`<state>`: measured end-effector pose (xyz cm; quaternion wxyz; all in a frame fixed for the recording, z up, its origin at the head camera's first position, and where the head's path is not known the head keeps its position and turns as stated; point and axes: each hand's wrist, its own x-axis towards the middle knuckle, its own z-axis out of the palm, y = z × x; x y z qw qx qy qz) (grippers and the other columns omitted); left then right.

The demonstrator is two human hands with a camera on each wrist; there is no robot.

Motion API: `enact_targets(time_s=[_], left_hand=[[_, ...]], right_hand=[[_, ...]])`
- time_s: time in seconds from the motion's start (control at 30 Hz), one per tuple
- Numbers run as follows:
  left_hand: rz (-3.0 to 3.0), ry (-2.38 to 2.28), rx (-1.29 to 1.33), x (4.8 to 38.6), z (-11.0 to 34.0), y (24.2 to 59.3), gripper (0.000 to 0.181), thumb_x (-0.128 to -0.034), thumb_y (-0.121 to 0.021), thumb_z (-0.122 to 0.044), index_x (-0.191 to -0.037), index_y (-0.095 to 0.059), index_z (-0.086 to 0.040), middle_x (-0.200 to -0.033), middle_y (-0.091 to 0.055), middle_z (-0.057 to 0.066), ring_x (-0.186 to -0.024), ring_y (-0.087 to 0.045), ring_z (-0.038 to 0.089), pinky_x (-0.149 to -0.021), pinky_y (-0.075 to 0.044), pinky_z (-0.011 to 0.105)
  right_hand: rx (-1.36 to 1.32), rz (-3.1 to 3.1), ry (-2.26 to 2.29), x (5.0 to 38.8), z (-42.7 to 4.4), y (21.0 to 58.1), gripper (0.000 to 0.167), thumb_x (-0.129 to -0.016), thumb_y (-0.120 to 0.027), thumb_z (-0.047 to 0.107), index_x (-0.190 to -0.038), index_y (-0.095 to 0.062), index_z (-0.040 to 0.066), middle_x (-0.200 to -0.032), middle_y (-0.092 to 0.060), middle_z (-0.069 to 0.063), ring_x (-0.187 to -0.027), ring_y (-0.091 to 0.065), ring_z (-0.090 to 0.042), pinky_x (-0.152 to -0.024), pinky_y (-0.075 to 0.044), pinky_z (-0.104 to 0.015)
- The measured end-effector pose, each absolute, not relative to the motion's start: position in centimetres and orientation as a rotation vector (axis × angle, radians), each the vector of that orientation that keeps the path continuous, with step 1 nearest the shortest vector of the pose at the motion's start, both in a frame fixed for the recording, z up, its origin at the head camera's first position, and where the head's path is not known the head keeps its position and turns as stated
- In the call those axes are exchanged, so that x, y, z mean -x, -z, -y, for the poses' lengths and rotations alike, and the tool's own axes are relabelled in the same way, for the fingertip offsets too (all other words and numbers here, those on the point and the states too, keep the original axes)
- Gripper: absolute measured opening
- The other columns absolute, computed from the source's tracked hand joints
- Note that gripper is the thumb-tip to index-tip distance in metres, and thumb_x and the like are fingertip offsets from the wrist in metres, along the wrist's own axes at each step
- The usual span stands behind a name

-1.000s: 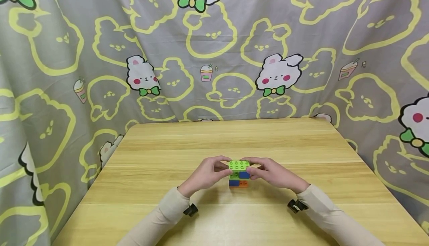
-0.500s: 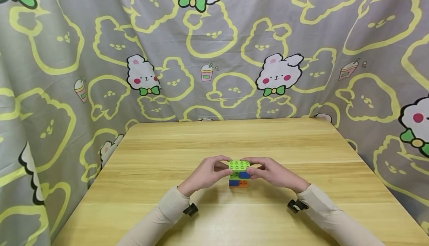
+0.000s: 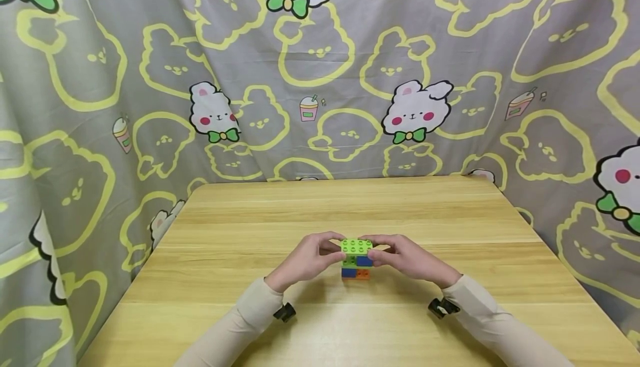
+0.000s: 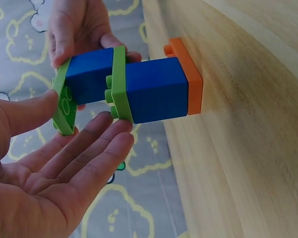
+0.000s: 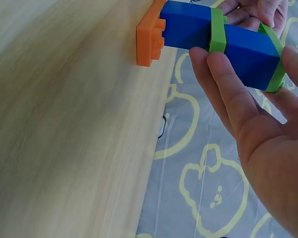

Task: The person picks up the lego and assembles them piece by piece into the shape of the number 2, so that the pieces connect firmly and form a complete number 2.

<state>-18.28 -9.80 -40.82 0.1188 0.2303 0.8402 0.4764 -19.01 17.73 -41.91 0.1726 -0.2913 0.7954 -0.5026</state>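
Observation:
A stack of toy building bricks stands on the table between both hands. Its base is an orange plate brick [image 4: 194, 87], with a blue brick [image 4: 156, 91] on its left half. Over that lies a middle green plate brick [image 5: 218, 32], which carries a second blue brick [image 5: 252, 57] on its right half. A top green plate brick [image 3: 356, 246] caps the stack, studs upward. My left hand [image 3: 306, 260] pinches its left end between thumb and index finger. From the other side, my right hand [image 3: 411, 257] pinches the right end, with other fingers extending down alongside the stack.
The wooden table [image 3: 230, 228] extends around the stack. A grey patterned curtain [image 3: 320, 67] hangs behind the table and along both sides. Small black cameras [image 3: 285, 312] are strapped at both wrists.

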Motion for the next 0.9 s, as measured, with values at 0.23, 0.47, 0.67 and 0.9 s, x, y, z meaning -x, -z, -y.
enact_targets(time_s=[0.23,0.47,0.67,0.9], left_hand=[[-2.451,-1.396,-0.671,18.29,9.78,40.75,0.036,-0.1005,-0.068,-0.029,-0.133,-0.065,-0.014,-0.115,-0.075,0.011,-0.104,-0.073,0.021,-0.092,-0.058,0.043],[-2.445,-1.402,-0.652,18.31,9.79,40.66,0.035,-0.0996,-0.069,-0.028,-0.131,-0.066,-0.013,-0.114,-0.076,0.01,-0.104,-0.073,0.02,-0.091,-0.058,0.043],[-2.451,-1.399,-0.658,18.35,9.76,40.58,0.035,-0.0998,-0.069,-0.027,-0.131,-0.066,-0.012,-0.114,-0.075,0.011,-0.104,-0.073,0.021,-0.091,-0.058,0.043],[-2.463,-1.381,-0.683,18.32,9.82,40.73,0.036,-0.0998,-0.069,-0.028,-0.131,-0.066,-0.012,-0.115,-0.075,0.009,-0.102,-0.072,0.019,-0.09,-0.058,0.038]], right_hand=[[0.843,-2.267,1.419,19.08,-17.78,41.96,0.049,-0.108,-0.055,0.027,-0.151,-0.049,0.004,-0.146,-0.052,-0.028,-0.103,-0.074,-0.029,-0.092,-0.058,-0.044],[0.847,-2.26,1.423,19.08,-17.79,41.92,0.048,-0.107,-0.055,0.026,-0.151,-0.05,0.005,-0.144,-0.055,-0.026,-0.103,-0.074,-0.025,-0.092,-0.058,-0.044],[0.847,-2.248,1.434,19.13,-17.8,41.8,0.048,-0.108,-0.055,0.025,-0.15,-0.05,0.005,-0.144,-0.055,-0.025,-0.104,-0.073,-0.024,-0.092,-0.058,-0.044],[0.832,-2.245,1.435,19.04,-17.75,42.12,0.05,-0.107,-0.056,0.028,-0.151,-0.048,0.006,-0.141,-0.056,-0.026,-0.105,-0.073,-0.029,-0.09,-0.059,-0.044]])
